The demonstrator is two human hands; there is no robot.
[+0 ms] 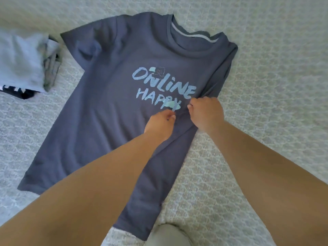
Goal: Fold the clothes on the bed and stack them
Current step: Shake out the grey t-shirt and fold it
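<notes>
A dark blue-grey T-shirt (pixel 110 103) with light blue "ONLINE HAPPY" lettering lies front up on the bed, neck towards the far side. Its right sleeve is folded in over the body. My left hand (pixel 159 124) pinches the fabric just below the lettering. My right hand (pixel 205 112) grips the bunched cloth of the folded-in sleeve beside it. The two hands are almost touching. A stack of folded clothes (pixel 23 61), pale blue on top with dark pieces under it, sits at the far left.
The bed cover (pixel 266 77) is pale with a small lattice pattern and spreads all around the shirt. My knee (pixel 168 235) in light trousers shows at the bottom edge, next to the shirt's hem.
</notes>
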